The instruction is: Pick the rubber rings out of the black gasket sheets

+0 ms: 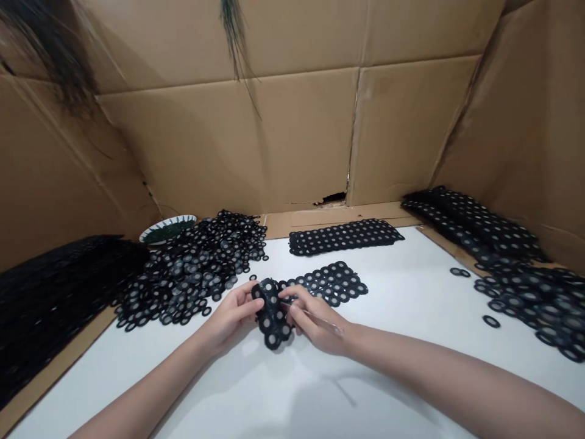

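Observation:
Near the middle of the white table, my left hand (234, 315) pinches the left edge of a black piece made of joined rings with pale centres (273, 316). The piece is folded and raised off the table. My right hand (311, 316) is at its right side, fingers closed round a thin, clear-handled tool (322, 320) whose tip is hidden at the piece. Behind my right hand, a sheet of joined black rings (340, 281) extends to the right; whether it connects to the held piece is unclear.
Loose black rings (196, 268) are heaped at left, by a patterned dish (168, 230) and a dark stack (59, 292). A ring strip (345, 236) lies at the back. More ring sheets (475, 219) and rings (543, 305) lie right. Cardboard walls (292, 140) surround the table.

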{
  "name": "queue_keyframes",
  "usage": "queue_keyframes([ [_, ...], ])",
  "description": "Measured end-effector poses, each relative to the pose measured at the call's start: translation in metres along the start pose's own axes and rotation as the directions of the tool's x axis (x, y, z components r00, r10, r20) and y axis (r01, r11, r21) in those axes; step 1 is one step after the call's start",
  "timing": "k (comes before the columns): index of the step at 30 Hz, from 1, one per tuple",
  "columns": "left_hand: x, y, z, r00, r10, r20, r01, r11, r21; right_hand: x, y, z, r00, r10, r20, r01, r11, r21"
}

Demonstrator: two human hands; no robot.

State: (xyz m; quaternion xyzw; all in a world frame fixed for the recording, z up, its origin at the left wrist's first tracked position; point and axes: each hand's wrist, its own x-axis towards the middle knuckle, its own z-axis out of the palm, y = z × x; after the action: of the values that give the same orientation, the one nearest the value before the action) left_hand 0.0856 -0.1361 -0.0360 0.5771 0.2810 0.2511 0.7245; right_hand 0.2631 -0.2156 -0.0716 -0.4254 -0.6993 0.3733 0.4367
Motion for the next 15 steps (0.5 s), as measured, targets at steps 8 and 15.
queue_keyframes([
  [8,-0.002,-0.007,0.018,0.997,0.053,-0.053,-0.052,0.999,0.005,-0.001,0.005,0.004,0.94,0.133,-0.314,-0.054,0.967,0.248],
  [15,-0.008,-0.004,0.023,0.994,0.058,-0.094,-0.064,0.996,-0.059,-0.008,-0.009,0.01,0.81,0.194,-0.554,0.077,0.9,0.428],
])
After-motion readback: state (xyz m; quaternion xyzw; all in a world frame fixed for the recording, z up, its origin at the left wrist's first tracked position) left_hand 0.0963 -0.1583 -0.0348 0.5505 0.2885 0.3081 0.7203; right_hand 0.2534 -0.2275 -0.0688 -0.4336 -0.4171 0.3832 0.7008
